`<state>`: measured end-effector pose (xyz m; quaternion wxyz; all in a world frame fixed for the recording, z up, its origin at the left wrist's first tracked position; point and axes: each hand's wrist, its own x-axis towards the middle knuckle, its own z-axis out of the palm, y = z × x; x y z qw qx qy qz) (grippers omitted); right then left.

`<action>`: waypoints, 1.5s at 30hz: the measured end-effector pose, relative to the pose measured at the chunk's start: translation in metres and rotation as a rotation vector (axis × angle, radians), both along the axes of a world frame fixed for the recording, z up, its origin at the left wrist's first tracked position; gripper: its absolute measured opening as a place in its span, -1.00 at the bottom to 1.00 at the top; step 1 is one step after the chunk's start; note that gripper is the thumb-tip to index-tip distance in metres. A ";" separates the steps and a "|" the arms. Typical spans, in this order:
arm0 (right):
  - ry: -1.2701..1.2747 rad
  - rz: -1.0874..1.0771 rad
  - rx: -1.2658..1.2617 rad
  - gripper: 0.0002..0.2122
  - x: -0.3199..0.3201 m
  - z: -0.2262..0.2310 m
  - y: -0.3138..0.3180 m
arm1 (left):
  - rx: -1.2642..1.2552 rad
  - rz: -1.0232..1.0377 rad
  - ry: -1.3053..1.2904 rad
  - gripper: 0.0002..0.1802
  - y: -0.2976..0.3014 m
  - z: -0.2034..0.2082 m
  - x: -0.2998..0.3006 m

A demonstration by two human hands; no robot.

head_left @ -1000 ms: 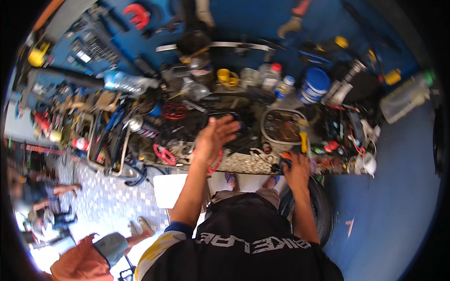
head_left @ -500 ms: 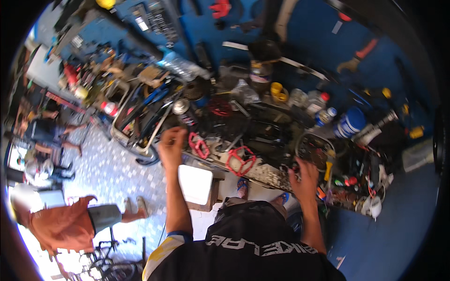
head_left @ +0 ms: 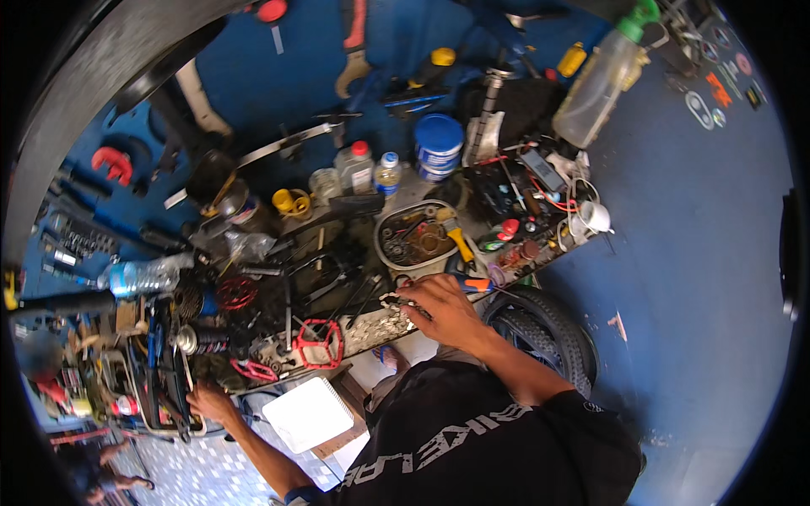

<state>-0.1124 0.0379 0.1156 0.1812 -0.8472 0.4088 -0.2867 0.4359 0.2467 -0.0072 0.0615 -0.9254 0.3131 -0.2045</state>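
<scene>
My right hand [head_left: 445, 308] is over the front edge of the workbench, thumb and fingers bent but apart. Beside its fingertips lies a small heap of pale, chain-like metal pieces [head_left: 390, 319]. My left hand [head_left: 213, 401] is low at the left end of the bench, next to a metal-framed tray [head_left: 196, 430]; its fingers are too blurred to make out any hold. Between my hands lie a red bicycle pedal [head_left: 319, 344] and a second red pedal [head_left: 253, 369]. A dark spray can [head_left: 202, 340] lies beyond my left hand.
An oval tub [head_left: 384, 253] of small parts stands behind my right hand, with a yellow-handled brush [head_left: 461, 244]. A blue-lidded bucket [head_left: 439, 143] and bottles line the back. A white spiral notebook [head_left: 308, 415] sits below the bench edge; tyres [head_left: 548, 333] stand at right.
The view has swung to the right, bringing the spray bottle and tyres into sight. My right hand has come in closer over the bench edge; my left hand has dropped toward the tray.
</scene>
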 end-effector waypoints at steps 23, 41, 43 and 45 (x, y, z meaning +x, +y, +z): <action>-0.226 0.321 0.119 -0.64 -0.134 0.038 -0.054 | -0.664 0.165 0.312 -0.65 0.025 -0.017 -0.242; -0.242 0.927 0.055 -0.61 -0.015 0.038 -0.009 | -0.958 0.414 0.515 -0.60 0.082 0.022 -0.331; -0.229 0.921 0.046 -0.64 0.007 0.037 0.008 | -1.013 0.418 0.567 -0.54 0.082 0.025 -0.302; -0.206 0.914 0.045 -0.68 0.035 0.037 0.025 | -1.070 0.345 0.523 -0.50 0.100 0.009 -0.260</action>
